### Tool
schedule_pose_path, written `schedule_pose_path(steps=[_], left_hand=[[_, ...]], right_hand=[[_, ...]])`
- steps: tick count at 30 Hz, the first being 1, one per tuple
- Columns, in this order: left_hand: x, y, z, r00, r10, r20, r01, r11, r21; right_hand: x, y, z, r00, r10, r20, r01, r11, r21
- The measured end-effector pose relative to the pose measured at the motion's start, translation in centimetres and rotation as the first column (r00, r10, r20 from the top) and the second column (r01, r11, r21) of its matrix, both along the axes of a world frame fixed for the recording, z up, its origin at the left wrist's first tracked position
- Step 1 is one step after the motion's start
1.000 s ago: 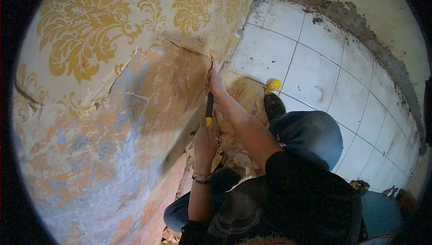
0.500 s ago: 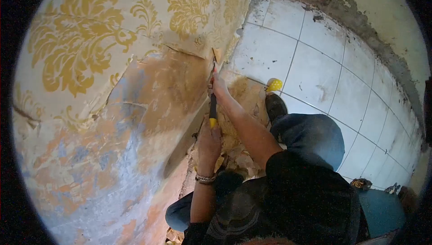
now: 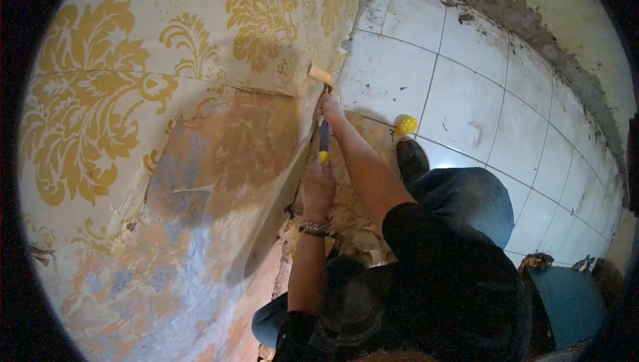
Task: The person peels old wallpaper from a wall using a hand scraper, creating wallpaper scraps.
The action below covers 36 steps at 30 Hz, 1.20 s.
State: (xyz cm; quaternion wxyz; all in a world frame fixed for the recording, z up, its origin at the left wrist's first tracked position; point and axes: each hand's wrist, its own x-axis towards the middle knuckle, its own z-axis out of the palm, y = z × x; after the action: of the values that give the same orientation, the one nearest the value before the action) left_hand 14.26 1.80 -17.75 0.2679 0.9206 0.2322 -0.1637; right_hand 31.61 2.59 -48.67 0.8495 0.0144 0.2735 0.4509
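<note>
A long-handled scraper [image 3: 324,137] with a dark grip and yellow end is held in both hands. My right hand [image 3: 331,110] wraps the handle close below the head. My left hand [image 3: 319,192], bracelet at the wrist, is closed around the handle's rear end. The scraper's flat, tan-looking head [image 3: 321,74] lies against the lower wall, by the edge of the gold-patterned wallpaper [image 3: 263,16]. Below that edge is a bare brown and bluish wall patch [image 3: 229,139].
White floor tiles [image 3: 466,109] with scattered crumbs lie to the right. A yellow dotted object [image 3: 405,124] sits near my shoe [image 3: 412,160]. Torn paper scraps [image 3: 363,239] lie between my legs. A teal panel-like object [image 3: 566,302] is at lower right.
The scraper and both hands have moved slightly up and to the right along the wall. Its head has turned and now shows its broad face. The view has shifted a little.
</note>
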Motion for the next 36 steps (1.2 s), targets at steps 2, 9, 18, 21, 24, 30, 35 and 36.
schedule_pose_path(steps=[2,9,18,21,24,30,35,36], left_hand=[[1.0,0.0,-1.5,0.997,0.013,0.081,-0.001,0.990,-0.140],[-0.7,1.3,0.0,0.955,0.023,0.295,0.023,0.988,-0.151],[-1.6,-0.4,2.4,0.991,0.133,-0.034,-0.137,0.963,-0.233],[-1.8,-0.7,1.6,0.994,0.107,0.010,-0.103,0.978,-0.183],[-1.8,-0.7,1.2,0.980,-0.040,0.197,0.075,0.982,-0.176],[-2.7,-1.1,2.5,0.992,0.126,-0.012,-0.125,0.961,-0.248],[-7.9,0.6,-1.7,0.848,-0.225,0.479,0.179,0.974,0.140],[-7.7,-0.1,0.1,0.848,-0.221,0.482,0.176,0.975,0.138]], right_hand=[[2.2,-1.0,4.8,0.883,0.264,0.389,0.018,0.808,-0.589],[0.7,-2.4,13.4,0.652,0.699,0.294,0.465,-0.063,-0.883],[1.5,-5.7,18.4,0.631,0.775,0.019,0.377,-0.285,-0.881],[2.1,-7.5,20.7,0.569,0.822,-0.018,0.299,-0.227,-0.927],[1.3,-8.1,22.1,0.516,0.855,-0.048,0.306,-0.236,-0.922],[1.4,-8.1,23.6,0.354,0.917,-0.182,0.415,-0.328,-0.848],[1.7,-8.4,23.2,0.261,0.960,-0.102,0.723,-0.264,-0.639],[1.9,-8.4,23.1,0.198,0.977,-0.082,0.785,-0.208,-0.584]])
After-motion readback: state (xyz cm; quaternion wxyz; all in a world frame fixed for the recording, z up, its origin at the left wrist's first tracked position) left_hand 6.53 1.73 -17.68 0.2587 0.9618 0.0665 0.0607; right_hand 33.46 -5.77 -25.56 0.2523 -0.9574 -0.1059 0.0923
